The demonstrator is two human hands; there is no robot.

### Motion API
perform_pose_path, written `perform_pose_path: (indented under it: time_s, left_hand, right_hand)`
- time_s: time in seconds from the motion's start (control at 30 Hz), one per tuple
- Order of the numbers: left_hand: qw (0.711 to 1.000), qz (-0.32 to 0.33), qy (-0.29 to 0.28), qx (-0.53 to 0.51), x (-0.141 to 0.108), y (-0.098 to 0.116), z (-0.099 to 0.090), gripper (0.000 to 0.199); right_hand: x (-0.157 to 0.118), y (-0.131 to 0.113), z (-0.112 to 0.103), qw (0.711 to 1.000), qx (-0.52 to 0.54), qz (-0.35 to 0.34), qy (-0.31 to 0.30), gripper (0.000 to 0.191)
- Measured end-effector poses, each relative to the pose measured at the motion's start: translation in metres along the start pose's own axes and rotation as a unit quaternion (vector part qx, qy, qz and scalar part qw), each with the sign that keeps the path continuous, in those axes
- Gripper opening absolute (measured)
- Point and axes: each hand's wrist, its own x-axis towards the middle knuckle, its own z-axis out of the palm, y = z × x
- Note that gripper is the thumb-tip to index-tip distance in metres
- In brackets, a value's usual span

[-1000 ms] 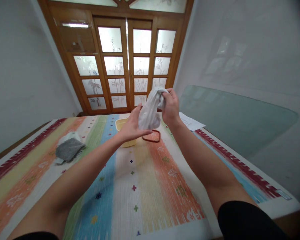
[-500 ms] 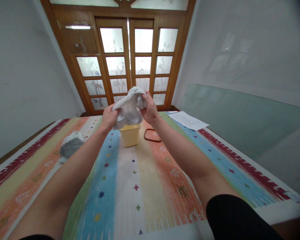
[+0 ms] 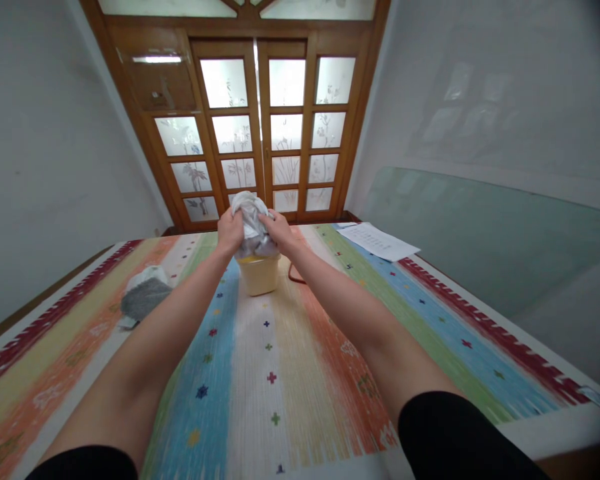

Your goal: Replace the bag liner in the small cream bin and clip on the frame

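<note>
A thin, crumpled white plastic bag [image 3: 250,213] is stretched between my hands over a small pale-yellow bin [image 3: 259,275]. The bag's lower part hangs at the bin's mouth; whether it reaches inside cannot be made out. On the left side of the bag, my left hand [image 3: 231,230] is closed round its edge. My right hand [image 3: 279,231] pinches the opposite side. Just right of the bin lies a reddish-brown ring-shaped frame [image 3: 294,275], partly covered by my right forearm.
A grey and white bundle [image 3: 145,293] lies on the striped tablecloth [image 3: 275,360] at the left. Sheets of printed paper [image 3: 379,241] rest at the far right edge. Walls flank the table, and wooden glazed doors [image 3: 260,127] stand beyond it.
My hands have come closer together and lower, bringing the bag down onto the bin's mouth. The bag is now more bunched. My right forearm covers more of the ring-shaped frame.
</note>
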Motion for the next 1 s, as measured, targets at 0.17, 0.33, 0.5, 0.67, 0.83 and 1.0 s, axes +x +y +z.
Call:
perform_pose_path:
  time_s: [0.17,0.33,0.5,0.67,0.83,1.0]
  left_hand:
    - [0.991,0.039,-0.027,0.126,-0.021,-0.013,0.002,0.019]
    - [0.953,0.126,-0.037,0.274,-0.035,-0.011,-0.015,0.012]
    - [0.949,0.142,-0.102,0.261,-0.053,0.002,-0.027,0.027]
    - [0.905,0.192,-0.194,0.325,-0.056,0.002,-0.032,0.017]
    - [0.858,0.207,-0.249,0.399,-0.043,-0.008,-0.036,0.017]
    - [0.861,0.183,-0.262,0.396,-0.041,-0.014,-0.036,0.027]
  right_hand:
    - [0.007,0.002,0.008,0.997,-0.05,0.003,0.057,0.029]
    - [-0.012,0.0,-0.01,0.955,-0.274,-0.066,0.092,0.025]
    - [-0.015,0.001,-0.018,0.943,-0.333,-0.022,0.018,0.027]
    - [-0.011,-0.001,-0.015,0.954,-0.299,-0.02,-0.03,0.038]
    - [-0.018,-0.006,-0.021,0.893,-0.445,-0.049,0.044,0.031]
    - [-0.026,-0.01,-0.02,0.879,-0.477,-0.024,0.015,0.033]
